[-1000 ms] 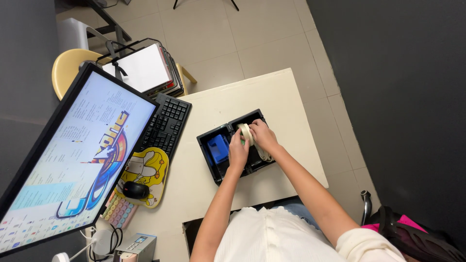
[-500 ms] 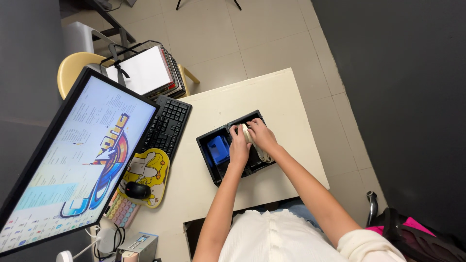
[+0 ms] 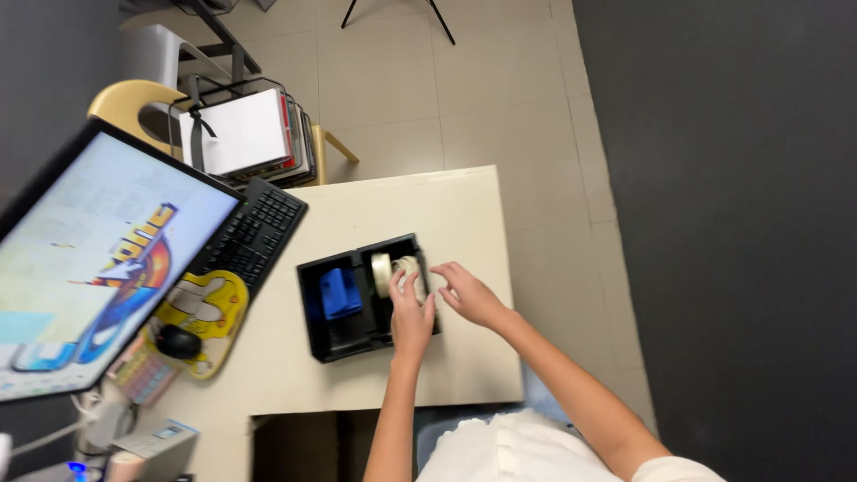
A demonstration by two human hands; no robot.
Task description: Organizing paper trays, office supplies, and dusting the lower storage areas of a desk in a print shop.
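A black compartment tray sits on the pale desk. Its left section holds a blue object. The right section holds a cream tape roll standing on edge, with a second roll beside it. My left hand reaches into the right section, fingers closed around the second roll. Just past the tray's right wall, my right hand hovers over the desk with fingers spread, holding nothing.
A large monitor fills the left. A black keyboard, a yellow mouse pad and a dark mouse lie beside the tray. A yellow chair with stacked binders stands behind the desk. Tiled floor lies beyond.
Both hands were together on the tape roll in the tray. My right hand has come off it and moved right, fingers spread; my left hand stays on the roll.
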